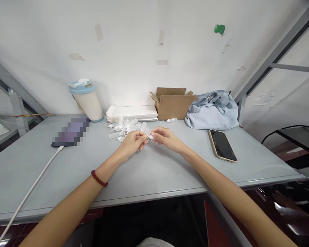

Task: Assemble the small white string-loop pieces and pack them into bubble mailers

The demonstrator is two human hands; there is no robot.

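My left hand (134,141) is closed in a pinch just above the table; what its fingertips hold is too small to make out. Facing it, my right hand (167,138) pinches a small white-capped piece (151,137) with a thin loop of cord hanging from it. The fingertips of both hands nearly meet. Right behind them lies a pile of small clear plastic tubes (126,127) with white ends and thin loops, partly covered by my left hand. A single similar tube (172,120) lies apart, in front of the cardboard box.
On the grey table (170,175) stand a tumbler (90,103), a stack of white flat boxes (134,112) and an open cardboard box (173,107). Blue cloth (213,111) and a phone (222,145) are at right. A blurred device (71,132) with a white cable (31,188) lies left.
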